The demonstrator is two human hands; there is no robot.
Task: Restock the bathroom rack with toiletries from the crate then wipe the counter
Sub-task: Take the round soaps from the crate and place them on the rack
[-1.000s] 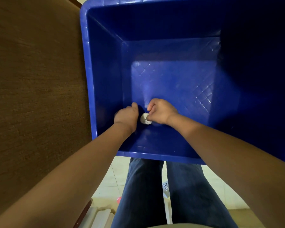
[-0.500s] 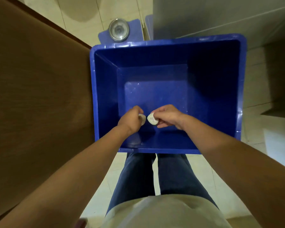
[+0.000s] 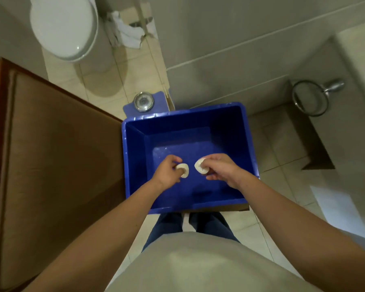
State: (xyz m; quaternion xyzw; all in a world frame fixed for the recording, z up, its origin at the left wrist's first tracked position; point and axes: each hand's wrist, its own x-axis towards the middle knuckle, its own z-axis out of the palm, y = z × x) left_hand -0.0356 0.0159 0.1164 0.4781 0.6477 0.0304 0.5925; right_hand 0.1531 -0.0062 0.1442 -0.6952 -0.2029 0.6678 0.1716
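Observation:
A blue plastic crate (image 3: 248, 133) stands on the bathroom floor in front of my legs, and nothing else shows on its floor. My left hand (image 3: 167, 171) pinches a small round white toiletry (image 3: 182, 170) above the crate's middle. My right hand (image 3: 218, 168) pinches a second small white round toiletry (image 3: 200, 168) a short way to the right of the first. The two items are apart and do not touch. The rack and the counter top are out of view.
A brown wooden door (image 3: 57, 157) fills the left side, close against the crate. A toilet (image 3: 65, 28) sits at top left, a blue scale (image 3: 143, 102) behind the crate, a chrome towel ring (image 3: 310, 98) on the right wall.
My head has risen, so the crate looks smaller and farther. Both hands lifted out from the crate's floor, each with a white item, and moved apart.

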